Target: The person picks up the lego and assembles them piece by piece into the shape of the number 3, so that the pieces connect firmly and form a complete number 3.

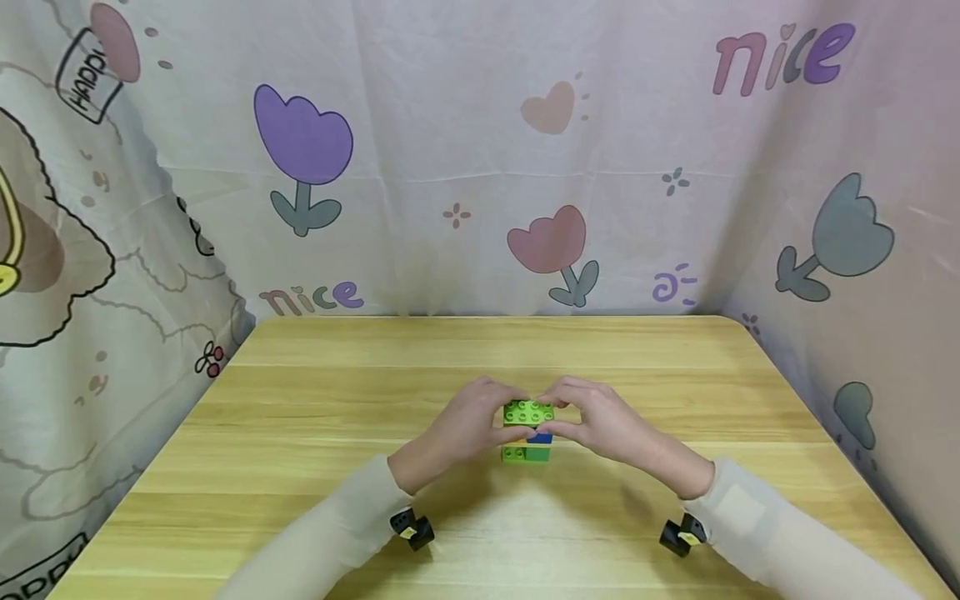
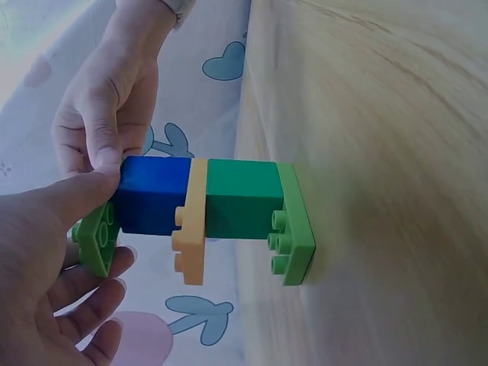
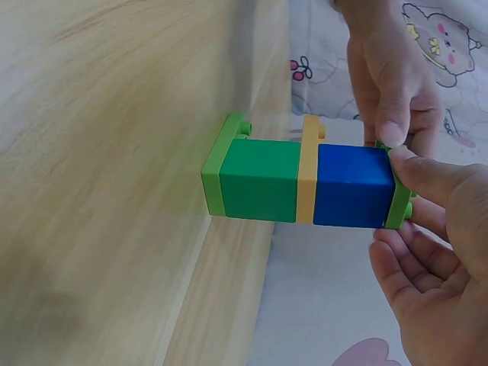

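Observation:
A stack of toy building bricks stands upright on the table. From the bottom it has a light green plate, a dark green brick, an orange plate, a blue brick and another light green plate on top. My left hand pinches the left end of the top plate between thumb and fingers. At its right end my right hand does likewise, its thumb on the near side. Seen from both wrists, the studded ends of the plates jut out past the bricks.
The wooden table reaches back to a pale printed curtain, which hangs behind and along both sides. Small black cameras sit at the left cuff and the right cuff.

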Demonstrator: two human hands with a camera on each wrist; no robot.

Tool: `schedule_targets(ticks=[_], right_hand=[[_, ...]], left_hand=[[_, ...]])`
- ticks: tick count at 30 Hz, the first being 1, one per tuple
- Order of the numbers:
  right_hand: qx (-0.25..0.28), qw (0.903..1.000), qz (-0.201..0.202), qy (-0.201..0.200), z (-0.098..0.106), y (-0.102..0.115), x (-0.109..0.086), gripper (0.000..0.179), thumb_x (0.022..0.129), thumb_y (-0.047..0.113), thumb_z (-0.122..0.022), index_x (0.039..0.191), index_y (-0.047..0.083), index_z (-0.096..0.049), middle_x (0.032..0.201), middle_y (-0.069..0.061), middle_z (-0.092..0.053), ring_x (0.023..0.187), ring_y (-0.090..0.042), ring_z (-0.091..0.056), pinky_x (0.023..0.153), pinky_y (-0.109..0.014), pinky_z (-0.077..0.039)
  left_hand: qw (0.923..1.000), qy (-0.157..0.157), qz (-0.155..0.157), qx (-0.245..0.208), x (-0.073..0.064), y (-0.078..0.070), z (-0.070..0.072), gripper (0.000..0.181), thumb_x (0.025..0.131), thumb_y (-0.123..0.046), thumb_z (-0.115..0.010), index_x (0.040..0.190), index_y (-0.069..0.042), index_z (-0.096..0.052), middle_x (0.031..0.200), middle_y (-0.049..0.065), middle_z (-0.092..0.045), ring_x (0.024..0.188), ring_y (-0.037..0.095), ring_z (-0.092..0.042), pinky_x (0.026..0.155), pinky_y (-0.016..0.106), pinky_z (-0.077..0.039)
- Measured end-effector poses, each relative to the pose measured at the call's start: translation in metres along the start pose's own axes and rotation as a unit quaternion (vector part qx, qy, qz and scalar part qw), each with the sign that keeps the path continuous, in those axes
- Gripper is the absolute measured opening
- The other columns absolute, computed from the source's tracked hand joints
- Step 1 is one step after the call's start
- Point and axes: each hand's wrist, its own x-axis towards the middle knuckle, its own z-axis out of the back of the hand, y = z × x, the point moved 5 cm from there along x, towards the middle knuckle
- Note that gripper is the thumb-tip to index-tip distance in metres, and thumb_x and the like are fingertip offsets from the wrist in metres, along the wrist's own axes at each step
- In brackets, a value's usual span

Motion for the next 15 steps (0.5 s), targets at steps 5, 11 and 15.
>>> schedule_targets(ticks=[5,11,15], right_hand=[[0.003,0.9999,-0.011,0.004,-0.0015,-0.0010,-0.0001,0.029,0.086,0.028,-0.076,0.112,0.015,-0.070,0.104,0.009,-0.065,0.091,-0.009,-0.058,0.079,-0.030,-0.052],[0.005,0.9999,-0.015,0.000,-0.0016,-0.0015,-0.0004,0.030,0.085,0.027,-0.077,0.112,0.016,-0.070,0.104,0.010,-0.065,0.091,-0.008,-0.058,0.078,-0.031,-0.052],[0.015,0.9998,-0.010,-0.006,-0.0022,-0.0027,-0.0012,0.030,0.085,0.027,-0.077,0.112,0.015,-0.071,0.104,0.009,-0.066,0.091,-0.012,-0.060,0.078,-0.034,-0.053]], left_hand=[[0.9994,-0.001,-0.025,0.026,-0.0024,-0.0017,0.0042,0.046,0.088,-0.046,-0.070,0.120,-0.013,-0.069,0.113,-0.001,-0.069,0.103,0.017,-0.058,0.091,0.037,-0.047],[0.9969,-0.005,-0.065,0.044,-0.0009,-0.0036,0.0080,0.040,0.089,-0.041,-0.071,0.117,-0.012,-0.070,0.112,0.001,-0.070,0.101,0.019,-0.060,0.090,0.037,-0.048],[0.9955,0.001,-0.083,0.046,0.0020,-0.0047,0.0100,0.039,0.089,-0.040,-0.072,0.115,-0.011,-0.072,0.110,0.002,-0.071,0.099,0.019,-0.061,0.089,0.036,-0.049]])
